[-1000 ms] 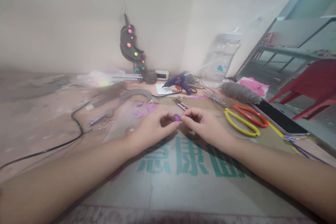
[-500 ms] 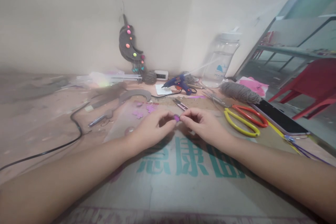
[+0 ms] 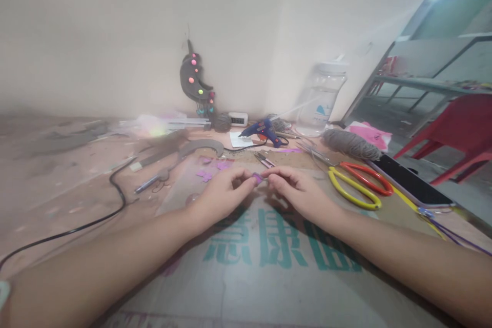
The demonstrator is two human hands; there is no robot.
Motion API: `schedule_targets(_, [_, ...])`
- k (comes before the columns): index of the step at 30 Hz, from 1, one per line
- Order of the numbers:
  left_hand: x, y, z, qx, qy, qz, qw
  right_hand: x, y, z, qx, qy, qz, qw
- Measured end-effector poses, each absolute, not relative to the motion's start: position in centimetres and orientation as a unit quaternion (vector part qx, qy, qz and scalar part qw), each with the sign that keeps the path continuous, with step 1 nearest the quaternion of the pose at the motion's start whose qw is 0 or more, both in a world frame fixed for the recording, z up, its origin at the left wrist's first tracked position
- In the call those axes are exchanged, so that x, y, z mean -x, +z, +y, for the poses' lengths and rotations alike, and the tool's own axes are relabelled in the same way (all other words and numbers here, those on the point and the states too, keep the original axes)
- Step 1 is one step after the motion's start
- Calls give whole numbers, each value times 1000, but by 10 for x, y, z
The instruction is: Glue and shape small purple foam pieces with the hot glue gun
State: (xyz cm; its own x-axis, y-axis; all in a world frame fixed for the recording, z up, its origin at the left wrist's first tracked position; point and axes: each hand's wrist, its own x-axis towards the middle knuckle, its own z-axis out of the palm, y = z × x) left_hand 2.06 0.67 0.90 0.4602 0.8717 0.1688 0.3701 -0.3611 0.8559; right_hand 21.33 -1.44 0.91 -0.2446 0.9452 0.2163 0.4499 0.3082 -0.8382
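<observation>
Left hand [image 3: 225, 190] still pinches the purple piece [image 3: 257, 178]; right hand [image 3: 303, 192] has its index finger [image 3: 280, 170] straighter, grip unclear.

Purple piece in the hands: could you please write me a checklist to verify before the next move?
1. Purple piece gripped: ok, pinched in the fingers of the left hand.
2. Right hand gripping it too: cannot tell, its fingers are right beside the piece.
3. Glue gun set down: ok, on the table, nozzle by the white paper.
4. Glue gun hot: cannot tell.
5. Scissors apart from the hands: ok, lying to the right.
6. Pointed tool well away: not ok, just beyond the fingers.
</observation>
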Motion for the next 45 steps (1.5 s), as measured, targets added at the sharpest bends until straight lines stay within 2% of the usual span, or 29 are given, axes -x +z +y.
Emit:
schedule_targets(5, [-21, 9, 9, -744, 331, 411, 409, -214, 7, -12, 509, 299, -715, 374])
schedule_targets(21, [-21, 15, 4, -761, 287, 403, 420, -214, 11, -14, 510, 309, -700, 392])
schedule_targets(24, [-21, 14, 4, -761, 290, 395, 425, -215, 11, -13, 505, 270, -715, 401])
schedule_targets(29, [-20, 12, 7, -751, 321, 395, 420, -219, 10, -10, 473, 181, -727, 464])
schedule_targets(37, [-21, 13, 8, -737, 325, 407, 432, -216, 11, -14, 455, 133, -783, 403])
schedule_targets(45, [-22, 19, 4, -750, 316, 411, 411, -215, 10, -17, 454, 179, -781, 390])
